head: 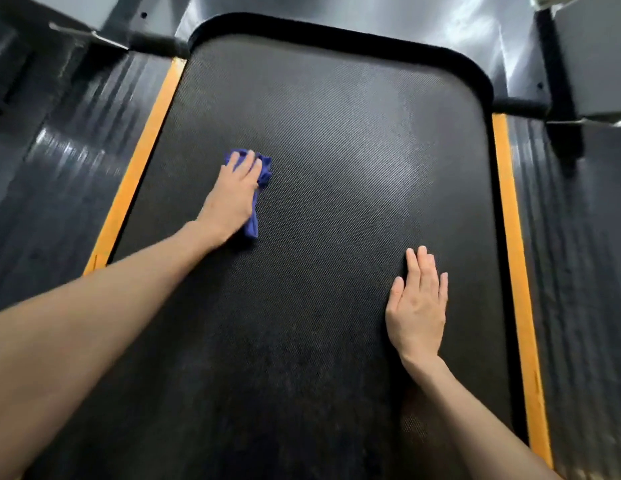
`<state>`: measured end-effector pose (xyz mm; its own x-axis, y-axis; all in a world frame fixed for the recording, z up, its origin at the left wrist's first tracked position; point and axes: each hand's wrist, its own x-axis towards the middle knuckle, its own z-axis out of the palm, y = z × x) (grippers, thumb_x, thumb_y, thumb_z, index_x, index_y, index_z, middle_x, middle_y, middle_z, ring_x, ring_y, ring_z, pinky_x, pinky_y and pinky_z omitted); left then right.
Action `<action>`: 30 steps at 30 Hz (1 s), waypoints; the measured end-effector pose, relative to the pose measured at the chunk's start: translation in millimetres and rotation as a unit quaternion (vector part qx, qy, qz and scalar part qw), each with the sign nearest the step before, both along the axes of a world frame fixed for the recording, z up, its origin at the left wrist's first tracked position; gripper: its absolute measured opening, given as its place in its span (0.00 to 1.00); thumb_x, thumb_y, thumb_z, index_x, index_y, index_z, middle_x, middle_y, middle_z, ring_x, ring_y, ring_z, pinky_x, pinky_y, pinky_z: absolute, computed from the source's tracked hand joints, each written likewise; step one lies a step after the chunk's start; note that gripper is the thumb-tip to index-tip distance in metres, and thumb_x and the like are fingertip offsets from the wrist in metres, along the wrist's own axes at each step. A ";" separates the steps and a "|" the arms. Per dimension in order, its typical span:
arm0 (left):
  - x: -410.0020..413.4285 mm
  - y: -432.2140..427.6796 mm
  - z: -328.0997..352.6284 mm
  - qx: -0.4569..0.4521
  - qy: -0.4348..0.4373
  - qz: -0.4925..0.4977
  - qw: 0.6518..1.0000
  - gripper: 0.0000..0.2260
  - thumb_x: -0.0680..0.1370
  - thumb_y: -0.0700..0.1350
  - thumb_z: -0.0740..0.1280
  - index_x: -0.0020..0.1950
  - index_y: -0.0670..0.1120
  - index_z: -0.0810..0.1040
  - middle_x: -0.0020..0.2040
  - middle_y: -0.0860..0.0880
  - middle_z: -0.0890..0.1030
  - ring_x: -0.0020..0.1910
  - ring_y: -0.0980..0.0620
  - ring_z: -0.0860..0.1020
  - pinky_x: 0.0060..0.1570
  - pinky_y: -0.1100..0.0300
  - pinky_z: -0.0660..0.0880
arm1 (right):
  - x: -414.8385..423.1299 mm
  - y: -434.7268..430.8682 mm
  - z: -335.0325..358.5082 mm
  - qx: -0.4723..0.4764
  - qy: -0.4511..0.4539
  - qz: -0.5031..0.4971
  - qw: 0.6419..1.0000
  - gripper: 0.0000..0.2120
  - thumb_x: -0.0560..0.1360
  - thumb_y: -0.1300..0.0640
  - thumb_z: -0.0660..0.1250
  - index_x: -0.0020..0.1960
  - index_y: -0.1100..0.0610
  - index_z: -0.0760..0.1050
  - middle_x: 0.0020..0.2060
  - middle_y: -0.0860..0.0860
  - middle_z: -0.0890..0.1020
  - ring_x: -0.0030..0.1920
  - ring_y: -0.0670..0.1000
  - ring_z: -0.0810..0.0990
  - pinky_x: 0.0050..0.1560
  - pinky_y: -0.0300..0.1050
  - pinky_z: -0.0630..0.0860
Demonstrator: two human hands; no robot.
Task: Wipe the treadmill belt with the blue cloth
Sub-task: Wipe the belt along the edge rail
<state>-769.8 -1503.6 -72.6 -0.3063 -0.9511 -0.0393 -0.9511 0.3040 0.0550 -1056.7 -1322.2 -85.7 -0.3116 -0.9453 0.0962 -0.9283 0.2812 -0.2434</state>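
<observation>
We see two bare hands on a dark treadmill belt, one of them pressing a blue cloth.

The left hand [233, 195] lies left of centre in the frame, fingers spread flat over the blue cloth [259, 188], holding it down against the treadmill belt [330, 161]; the cloth is bunched, showing beyond the fingertips and along the right edge of the palm. The right hand [418, 306] rests lower right, open and flat with fingers together, palm on the belt, holding nothing, well apart from the cloth. Both forearms reach in from the bottom corners. We note a paler, hazy patch on the belt upper right of centre. Orange strips [139, 161] run along both long sides of the belt, with ribbed dark side rails [59, 174] beyond them.
</observation>
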 end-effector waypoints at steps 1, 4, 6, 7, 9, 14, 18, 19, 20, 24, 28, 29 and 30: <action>-5.1 8.3 -2.4 -0.025 0.006 -0.035 0.999 0.21 0.76 0.38 0.54 0.68 0.32 0.65 0.69 0.33 0.66 0.68 0.31 0.63 0.68 0.43 0.59 | 1.0 -0.2 0.8 -0.002 -0.004 0.000 1.000 0.25 0.78 0.52 0.46 0.74 0.57 0.59 0.75 0.52 0.60 0.75 0.51 0.56 0.75 0.51 0.48; -44.1 63.0 -5.4 -0.064 0.053 -0.200 0.976 0.20 0.79 0.41 0.50 0.63 0.33 0.73 0.64 0.34 0.73 0.63 0.32 0.70 0.69 0.51 0.53 | 2.6 -0.7 1.8 -0.009 -0.010 0.002 1.000 0.25 0.78 0.52 0.46 0.74 0.57 0.59 0.74 0.53 0.60 0.75 0.51 0.56 0.75 0.49 0.48; -69.8 114.3 -5.6 -0.040 0.060 -0.368 0.927 0.22 0.81 0.44 0.45 0.65 0.36 0.72 0.66 0.38 0.72 0.66 0.38 0.69 0.70 0.54 0.49 | 1.2 -1.2 1.0 -0.014 -0.008 0.001 1.000 0.25 0.78 0.53 0.47 0.74 0.58 0.60 0.74 0.54 0.61 0.74 0.52 0.58 0.75 0.50 0.50; -78.0 140.9 -3.2 -0.019 0.051 -0.450 0.891 0.21 0.80 0.44 0.47 0.68 0.38 0.70 0.69 0.41 0.70 0.69 0.41 0.66 0.71 0.54 0.49 | 1.3 -0.8 0.5 -0.015 -0.006 0.004 1.000 0.25 0.78 0.53 0.47 0.73 0.58 0.61 0.74 0.54 0.61 0.74 0.53 0.59 0.74 0.51 0.51; -84.6 175.3 0.1 0.024 0.030 -0.568 0.822 0.21 0.79 0.43 0.51 0.72 0.43 0.65 0.73 0.47 0.65 0.73 0.46 0.60 0.73 0.53 0.51 | 1.0 -1.1 0.3 -0.015 -0.007 0.009 1.000 0.25 0.79 0.53 0.47 0.73 0.58 0.61 0.74 0.54 0.61 0.74 0.53 0.58 0.74 0.51 0.51; -75.3 103.2 -6.2 -0.024 0.058 -0.408 0.911 0.20 0.79 0.41 0.52 0.70 0.43 0.68 0.71 0.44 0.68 0.71 0.44 0.64 0.69 0.47 0.63 | 0.2 -0.8 1.9 -0.009 -0.012 0.015 1.000 0.25 0.79 0.52 0.47 0.74 0.57 0.60 0.74 0.53 0.60 0.75 0.51 0.56 0.75 0.50 0.48; -34.2 4.4 -1.6 0.012 0.020 -0.075 0.997 0.23 0.78 0.44 0.49 0.71 0.35 0.62 0.73 0.36 0.61 0.72 0.36 0.58 0.70 0.44 0.56 | 0.5 0.7 3.7 -0.002 -0.020 0.019 1.000 0.25 0.79 0.52 0.46 0.75 0.57 0.58 0.75 0.52 0.58 0.75 0.50 0.53 0.75 0.48 0.46; -28.9 -3.6 -2.0 0.005 0.027 -0.050 0.998 0.23 0.77 0.42 0.50 0.71 0.34 0.62 0.72 0.35 0.61 0.71 0.34 0.59 0.69 0.44 0.55 | 0.0 0.5 4.1 -0.003 -0.020 0.019 1.000 0.25 0.79 0.52 0.46 0.75 0.57 0.58 0.75 0.52 0.58 0.75 0.49 0.53 0.75 0.48 0.46; -29.4 -0.7 -2.4 -0.011 0.030 -0.062 0.998 0.23 0.76 0.41 0.51 0.70 0.33 0.64 0.70 0.33 0.64 0.70 0.32 0.61 0.69 0.45 0.55 | -0.3 0.0 4.3 -0.003 -0.021 0.019 1.000 0.25 0.79 0.52 0.46 0.75 0.57 0.58 0.75 0.52 0.58 0.75 0.50 0.53 0.75 0.48 0.46; -53.7 96.0 -5.6 -0.051 0.062 -0.288 0.954 0.20 0.79 0.42 0.50 0.68 0.37 0.68 0.69 0.38 0.69 0.68 0.36 0.66 0.70 0.50 0.54 | 0.5 -2.6 2.2 -0.013 -0.019 0.009 1.000 0.25 0.79 0.53 0.47 0.74 0.58 0.60 0.74 0.54 0.60 0.75 0.52 0.56 0.75 0.48 0.48; -69.9 196.2 0.3 0.040 0.069 -0.462 0.883 0.22 0.79 0.44 0.51 0.73 0.42 0.61 0.74 0.46 0.62 0.74 0.45 0.58 0.70 0.49 0.59 | 0.7 -0.3 0.4 -0.013 -0.012 0.013 1.000 0.24 0.79 0.54 0.48 0.74 0.59 0.59 0.74 0.55 0.60 0.75 0.53 0.56 0.75 0.48 0.49; -70.1 196.0 -2.0 0.036 0.065 -0.474 0.877 0.22 0.79 0.43 0.51 0.74 0.42 0.61 0.74 0.47 0.61 0.74 0.46 0.57 0.70 0.49 0.60 | 0.7 -0.1 0.5 -0.013 -0.012 0.015 1.000 0.24 0.79 0.54 0.48 0.74 0.59 0.59 0.74 0.55 0.60 0.75 0.52 0.56 0.75 0.47 0.49; -69.1 191.0 -4.4 0.030 0.064 -0.479 0.875 0.22 0.79 0.43 0.51 0.74 0.43 0.61 0.75 0.47 0.61 0.74 0.46 0.57 0.70 0.50 0.61 | 0.8 -0.6 0.8 -0.015 -0.013 0.015 1.000 0.24 0.79 0.54 0.48 0.74 0.59 0.59 0.74 0.55 0.60 0.75 0.53 0.56 0.75 0.48 0.49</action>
<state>-838.9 -1312.6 -77.0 -0.9676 -0.2521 0.0130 -0.2453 0.9513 0.1866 -1055.8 -1322.8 -84.9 -0.2867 -0.9510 0.1159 -0.9290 0.2465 -0.2761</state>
